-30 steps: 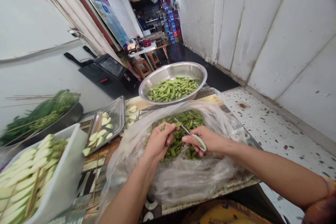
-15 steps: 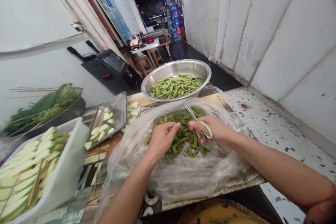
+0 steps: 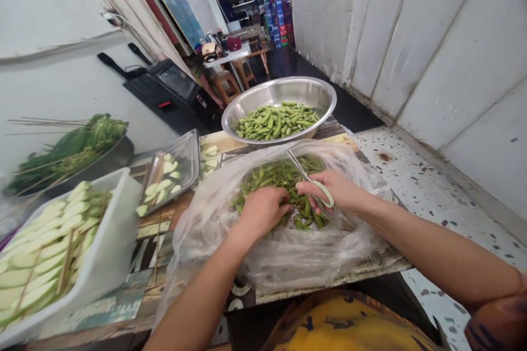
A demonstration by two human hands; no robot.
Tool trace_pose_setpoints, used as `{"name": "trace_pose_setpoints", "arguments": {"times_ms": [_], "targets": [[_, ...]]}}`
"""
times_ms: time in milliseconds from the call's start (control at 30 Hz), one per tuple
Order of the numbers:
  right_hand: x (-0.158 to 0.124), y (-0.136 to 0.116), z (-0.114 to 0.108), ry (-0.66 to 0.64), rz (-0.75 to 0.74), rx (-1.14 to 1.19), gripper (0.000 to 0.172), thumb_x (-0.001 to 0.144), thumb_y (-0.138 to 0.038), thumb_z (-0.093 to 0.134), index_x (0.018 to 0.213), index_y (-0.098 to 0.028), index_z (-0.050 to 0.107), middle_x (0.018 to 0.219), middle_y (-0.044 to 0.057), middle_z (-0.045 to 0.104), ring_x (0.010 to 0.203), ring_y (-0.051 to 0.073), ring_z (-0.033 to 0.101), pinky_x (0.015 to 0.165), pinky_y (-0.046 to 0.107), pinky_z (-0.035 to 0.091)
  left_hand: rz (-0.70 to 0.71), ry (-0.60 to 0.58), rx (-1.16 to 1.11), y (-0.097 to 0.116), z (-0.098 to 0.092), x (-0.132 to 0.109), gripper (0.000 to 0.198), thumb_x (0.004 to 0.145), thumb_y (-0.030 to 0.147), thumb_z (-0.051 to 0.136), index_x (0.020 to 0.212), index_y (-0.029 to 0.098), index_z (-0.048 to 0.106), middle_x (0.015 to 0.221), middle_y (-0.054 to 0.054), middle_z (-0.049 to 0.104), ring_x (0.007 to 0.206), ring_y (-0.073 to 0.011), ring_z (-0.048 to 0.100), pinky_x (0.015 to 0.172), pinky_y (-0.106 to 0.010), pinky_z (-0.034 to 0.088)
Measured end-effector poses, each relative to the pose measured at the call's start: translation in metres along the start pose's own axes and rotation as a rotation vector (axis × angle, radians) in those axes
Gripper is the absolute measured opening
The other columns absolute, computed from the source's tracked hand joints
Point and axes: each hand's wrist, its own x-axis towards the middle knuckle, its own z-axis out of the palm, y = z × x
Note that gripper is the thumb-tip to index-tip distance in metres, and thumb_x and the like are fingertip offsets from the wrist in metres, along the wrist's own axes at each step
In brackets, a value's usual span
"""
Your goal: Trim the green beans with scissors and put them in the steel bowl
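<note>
A clear plastic bag (image 3: 284,258) lies open on the table with a heap of green pods (image 3: 272,178) inside. My left hand (image 3: 261,211) is down in the heap, fingers curled onto the pods; whether it has hold of one is hidden. My right hand (image 3: 335,191) is closed on pale green-handled scissors (image 3: 310,180), blades pointing up and away over the bag. Just beyond the bag stands a steel bowl (image 3: 304,90) holding more green pods (image 3: 275,119).
At the left, a white tub (image 3: 111,252) holds skewered pale green slices. Behind it are a dark pan of leafy greens (image 3: 69,151) and a metal tray (image 3: 187,167) with cut slices. A white wall (image 3: 432,49) runs along the right, a speckled floor below.
My left hand dropped from pinching a pod at the scissors into the heap. The scissors swung up and away, blades now pointing toward the bowl. The view shifted slightly.
</note>
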Motion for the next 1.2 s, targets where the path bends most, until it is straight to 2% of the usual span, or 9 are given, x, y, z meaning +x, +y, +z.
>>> {"name": "trace_pose_setpoints", "arguments": {"times_ms": [133,367,533,633,700,833,933,1067,1200], "targets": [[0.0,0.002,0.0,-0.03,-0.017,-0.003,0.039,0.071,-0.051,0.064,0.073,-0.013,0.057,0.045,-0.003,0.051,0.038,0.008,0.049,0.03,0.016,0.029,0.028,0.016,0.048,0.003,0.004,0.001,0.027,0.084,0.037,0.047,0.097,0.028,0.069,0.09,-0.005,0.07,0.082,-0.0203,0.062,0.065,-0.027,0.04],[0.002,0.005,0.0,-0.03,-0.017,-0.024,0.04,0.071,-0.053,0.063,0.072,-0.013,0.056,0.045,-0.004,0.051,0.036,0.008,0.048,0.03,0.017,0.028,-0.025,-0.024,0.221,0.017,0.0,-0.007,0.022,0.083,0.026,0.047,0.09,0.02,0.067,0.086,-0.008,0.066,0.079,-0.024,0.063,0.06,-0.029,0.041],[0.002,0.006,0.0,-0.047,-0.014,-0.026,0.04,0.072,-0.053,0.062,0.07,-0.014,0.054,0.044,-0.004,0.051,0.034,0.007,0.044,0.03,0.017,0.028,-0.022,-0.015,0.209,0.018,0.003,-0.009,0.024,0.082,0.024,0.046,0.094,0.022,0.066,0.083,-0.008,0.065,0.076,-0.0237,0.062,0.058,-0.029,0.04],[0.002,0.007,0.0,-0.055,-0.017,-0.052,0.04,0.073,-0.053,0.061,0.064,-0.015,0.05,0.043,-0.004,0.051,0.032,0.006,0.042,0.03,0.017,0.028,-0.013,0.007,0.124,0.012,0.005,-0.007,0.021,0.079,0.024,0.049,0.09,0.022,0.067,0.083,-0.008,0.065,0.078,-0.0228,0.061,0.06,-0.029,0.04],[0.003,0.009,-0.001,-0.063,-0.033,-0.077,0.041,0.074,-0.053,0.06,0.061,-0.016,0.049,0.044,-0.003,0.051,0.033,0.007,0.044,0.03,0.017,0.029,-0.066,0.079,0.001,0.006,0.003,-0.004,0.017,0.075,0.025,0.053,0.086,0.021,0.066,0.083,-0.006,0.065,0.079,-0.0212,0.06,0.063,-0.028,0.04],[0.004,0.015,-0.001,-0.066,-0.053,-0.158,0.041,0.074,-0.054,0.059,0.063,-0.016,0.049,0.049,-0.002,0.053,0.039,0.01,0.052,0.034,0.018,0.033,-0.205,0.29,-0.402,-0.007,-0.003,0.002,0.012,0.072,0.03,0.057,0.071,0.019,0.061,0.075,-0.001,0.065,0.074,-0.0165,0.058,0.069,-0.026,0.04],[0.005,0.019,-0.001,-0.065,-0.058,-0.256,0.042,0.073,-0.056,0.059,0.067,-0.015,0.052,0.052,-0.001,0.055,0.042,0.012,0.055,0.039,0.02,0.038,-0.21,0.334,-0.632,-0.015,-0.004,0.007,0.016,0.071,0.032,0.058,0.066,0.018,0.059,0.072,0.0,0.065,0.071,-0.0148,0.058,0.071,-0.025,0.041],[0.005,0.018,-0.002,-0.082,-0.051,-0.292,0.044,0.072,-0.059,0.058,0.069,-0.015,0.054,0.053,-0.001,0.055,0.044,0.013,0.056,0.041,0.021,0.039,-0.234,0.351,-0.622,-0.018,-0.002,0.009,0.014,0.07,0.031,0.059,0.072,0.018,0.065,0.071,0.0,0.066,0.07,-0.0147,0.058,0.07,-0.025,0.041],[0.003,0.013,-0.003,-0.073,-0.043,-0.32,0.044,0.073,-0.059,0.057,0.069,-0.015,0.053,0.052,-0.001,0.055,0.043,0.012,0.054,0.04,0.019,0.037,-0.205,0.254,-0.554,-0.012,0.001,0.007,0.024,0.074,0.04,0.056,0.072,0.02,0.069,0.068,0.0,0.067,0.064,-0.0146,0.058,0.063,-0.025,0.039]]}}
